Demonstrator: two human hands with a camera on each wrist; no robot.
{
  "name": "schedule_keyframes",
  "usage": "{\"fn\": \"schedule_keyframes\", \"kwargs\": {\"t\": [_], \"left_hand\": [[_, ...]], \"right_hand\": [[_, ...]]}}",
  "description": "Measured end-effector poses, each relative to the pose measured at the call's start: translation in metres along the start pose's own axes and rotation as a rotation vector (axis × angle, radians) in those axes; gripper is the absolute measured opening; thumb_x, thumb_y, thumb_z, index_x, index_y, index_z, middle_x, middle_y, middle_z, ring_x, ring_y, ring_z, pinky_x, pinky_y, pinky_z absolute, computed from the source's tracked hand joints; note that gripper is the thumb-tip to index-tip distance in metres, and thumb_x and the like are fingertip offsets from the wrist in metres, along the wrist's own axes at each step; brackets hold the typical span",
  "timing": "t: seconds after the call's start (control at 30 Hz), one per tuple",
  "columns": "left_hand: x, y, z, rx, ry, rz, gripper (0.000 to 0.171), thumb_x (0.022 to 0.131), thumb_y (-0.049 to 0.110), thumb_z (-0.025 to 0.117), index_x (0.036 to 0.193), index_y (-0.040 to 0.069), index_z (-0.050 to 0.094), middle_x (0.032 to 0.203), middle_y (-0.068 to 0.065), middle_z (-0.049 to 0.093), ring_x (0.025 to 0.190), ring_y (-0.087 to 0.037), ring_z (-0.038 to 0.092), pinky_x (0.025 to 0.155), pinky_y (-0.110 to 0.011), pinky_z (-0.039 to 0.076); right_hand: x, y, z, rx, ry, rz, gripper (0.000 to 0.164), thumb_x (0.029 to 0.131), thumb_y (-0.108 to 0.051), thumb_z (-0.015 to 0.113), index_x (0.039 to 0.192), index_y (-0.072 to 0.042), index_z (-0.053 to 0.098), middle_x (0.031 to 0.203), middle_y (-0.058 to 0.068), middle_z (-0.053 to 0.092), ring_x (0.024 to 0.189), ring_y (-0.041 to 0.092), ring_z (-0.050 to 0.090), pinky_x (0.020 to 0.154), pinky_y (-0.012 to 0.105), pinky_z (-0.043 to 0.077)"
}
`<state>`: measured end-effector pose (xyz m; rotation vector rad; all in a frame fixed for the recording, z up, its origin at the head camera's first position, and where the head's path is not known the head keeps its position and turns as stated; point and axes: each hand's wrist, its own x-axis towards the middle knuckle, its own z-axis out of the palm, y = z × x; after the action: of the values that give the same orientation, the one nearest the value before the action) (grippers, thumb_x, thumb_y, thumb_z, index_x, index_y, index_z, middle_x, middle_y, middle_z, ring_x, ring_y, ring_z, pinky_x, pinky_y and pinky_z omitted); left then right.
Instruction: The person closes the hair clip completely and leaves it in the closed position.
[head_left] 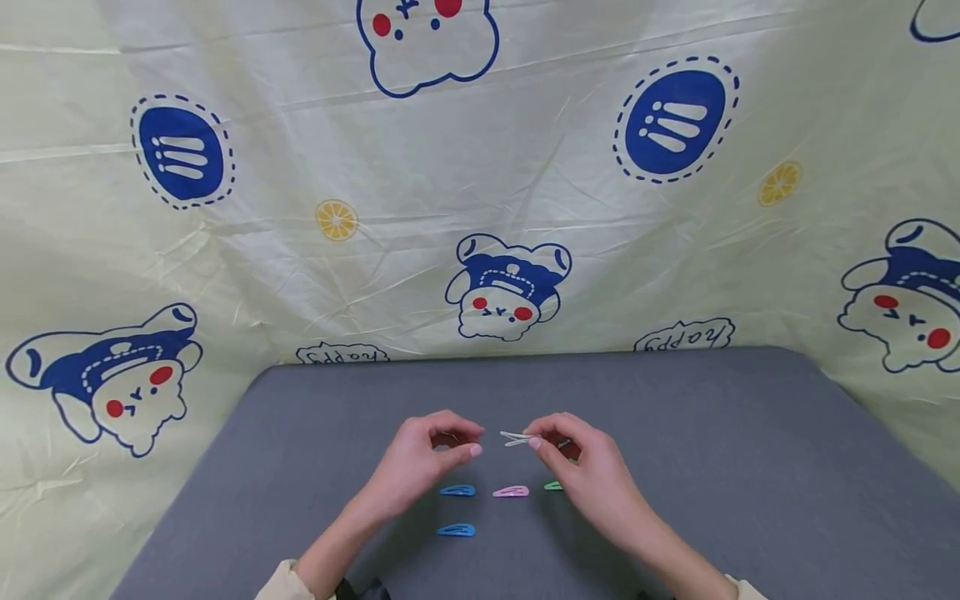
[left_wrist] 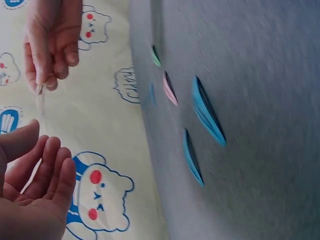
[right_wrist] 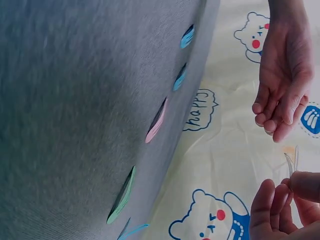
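Note:
Between thumb and fingertips, my right hand (head_left: pixel 588 462) pinches a white snap hair clip (head_left: pixel 513 437) above the table. Its two thin prongs are spread apart and point toward my left hand (head_left: pixel 416 462). That left hand holds nothing; its fingers are loosely bent, with a gap between thumb and fingertips, just short of the clip's tip. Below the hands lie a blue hair clip (head_left: pixel 459 491), a pink hair clip (head_left: pixel 511 492) and a green hair clip (head_left: pixel 553 486), partly hidden by my right hand. Nearer me is a second blue clip (head_left: pixel 457 530).
Another blue clip (right_wrist: pixel 134 231), its parts spread apart, lies beyond the green one in the right wrist view. The grey table (head_left: pixel 300 467) ends at the back against a pale printed curtain (head_left: pixel 405 292), which also hangs along both sides.

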<state>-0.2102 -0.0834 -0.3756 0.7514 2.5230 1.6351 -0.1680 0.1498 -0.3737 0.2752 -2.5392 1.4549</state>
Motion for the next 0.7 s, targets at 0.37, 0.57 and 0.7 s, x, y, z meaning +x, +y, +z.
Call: {"fn": "schedule_keyframes", "kwargs": {"t": [0.37, 0.57, 0.7], "left_hand": [[-0.018, 0.019, 0.005, -0.090, -0.025, -0.032, 0.016, 0.089, 0.017, 0.075, 0.105, 0.019, 0.074, 0.099, 0.005, 0.069, 0.088, -0.016, 0.066, 0.074, -0.031, 0.055], [-0.025, 0.024, 0.011, -0.111, -0.007, -0.027, 0.016, 0.088, 0.016, 0.076, 0.104, 0.018, 0.075, 0.098, 0.006, 0.069, 0.086, -0.016, 0.066, 0.075, -0.032, 0.055], [-0.028, 0.025, 0.016, -0.080, 0.012, -0.008, 0.016, 0.087, 0.018, 0.077, 0.103, 0.018, 0.075, 0.095, 0.007, 0.069, 0.086, -0.014, 0.064, 0.077, -0.030, 0.053]], "right_hand": [[-0.023, -0.014, -0.004, 0.022, 0.033, 0.032, 0.015, 0.092, -0.014, 0.071, 0.099, -0.027, 0.069, 0.091, -0.006, 0.063, 0.081, 0.013, 0.059, 0.075, 0.029, 0.052], [-0.031, -0.017, -0.003, 0.043, 0.058, 0.033, 0.017, 0.091, -0.013, 0.071, 0.098, -0.028, 0.070, 0.089, -0.009, 0.063, 0.082, 0.012, 0.059, 0.076, 0.028, 0.052], [-0.035, -0.017, -0.002, 0.064, 0.062, 0.018, 0.015, 0.091, -0.016, 0.072, 0.098, -0.029, 0.069, 0.090, -0.010, 0.062, 0.082, 0.013, 0.059, 0.075, 0.028, 0.052]]}}
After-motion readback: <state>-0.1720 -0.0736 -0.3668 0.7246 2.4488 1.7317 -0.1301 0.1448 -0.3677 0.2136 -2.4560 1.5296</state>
